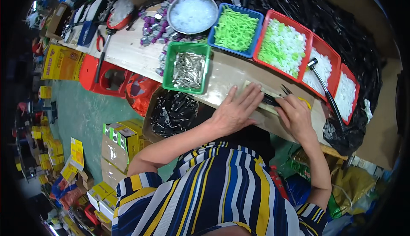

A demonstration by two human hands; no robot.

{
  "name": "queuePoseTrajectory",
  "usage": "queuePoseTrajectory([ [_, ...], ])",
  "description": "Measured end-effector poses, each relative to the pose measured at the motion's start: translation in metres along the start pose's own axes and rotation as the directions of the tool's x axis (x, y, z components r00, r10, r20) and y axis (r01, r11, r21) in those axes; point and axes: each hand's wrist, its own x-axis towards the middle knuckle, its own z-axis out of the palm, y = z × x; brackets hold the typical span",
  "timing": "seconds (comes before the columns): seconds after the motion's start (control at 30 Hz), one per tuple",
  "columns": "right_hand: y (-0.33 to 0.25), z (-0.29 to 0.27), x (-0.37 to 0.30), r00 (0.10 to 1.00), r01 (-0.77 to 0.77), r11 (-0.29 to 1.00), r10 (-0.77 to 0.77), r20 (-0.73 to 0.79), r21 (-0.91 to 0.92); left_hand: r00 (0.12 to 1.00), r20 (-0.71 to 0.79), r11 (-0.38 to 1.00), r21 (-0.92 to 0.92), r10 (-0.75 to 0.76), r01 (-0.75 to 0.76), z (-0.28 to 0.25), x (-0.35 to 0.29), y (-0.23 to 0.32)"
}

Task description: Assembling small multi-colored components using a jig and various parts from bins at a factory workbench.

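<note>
Black part (269,100) lies on a pale strip (273,109) on the counter (132,50), right between my two hands, near the counter's front edge. My left hand (239,109) is palm down, fingers stretched out and unclenched, reaching over the strip's left end; can't tell if anything sits under them. My right hand (297,115) is bent, fingertips at the black part's right end; can't tell if they actually pinch it. Dark pointed tips (285,89) stick out just beyond the right fingers, with something yellow (305,103) beside that hand, mostly hidden. Green bin (183,90) of thin metal pieces is left of my hands. Farther back: metal bowl (188,33) with whitish contents, blue bin (230,53) of lime-green pieces, then three red bins (275,69) curving right, the first mixed green and white, the others white. Hammer (323,81) leans across the red bins, head up. Purple-and-metallic pieces (154,29) heap beside the bowl. Below the counter, left of me, an open box holds black pieces (171,112).
</note>
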Motion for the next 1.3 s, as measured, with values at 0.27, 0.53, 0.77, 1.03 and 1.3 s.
queuePoseTrajectory([
  [0.27,0.003,-0.001,0.008,0.998,-0.019,0.992,0.026,-0.054,0.127,0.998,0.01,0.995,-0.072,-0.063,0.063,-0.034,-0.001,-0.002],
  [0.53,-0.008,-0.009,0.028,0.994,-0.082,0.98,0.092,-0.05,0.179,0.674,-0.546,0.864,-0.243,-0.498,0.441,-0.112,-0.064,-0.095],
  [0.77,-0.073,-0.015,0.133,0.988,0.144,0.937,-0.157,0.013,0.318,0.588,-0.533,0.771,-0.224,-0.609,0.596,-0.114,-0.119,-0.2],
  [1.03,-0.161,0.063,0.3,0.851,0.523,0.839,-0.524,0.031,-0.151,0.692,-0.483,0.818,-0.094,-0.536,0.567,-0.086,-0.07,-0.271],
  [1.3,-0.163,0.142,0.397,0.851,0.525,0.755,-0.458,0.256,-0.394,0.49,-0.584,0.721,-0.258,-0.647,0.644,-0.091,-0.065,-0.324],
])
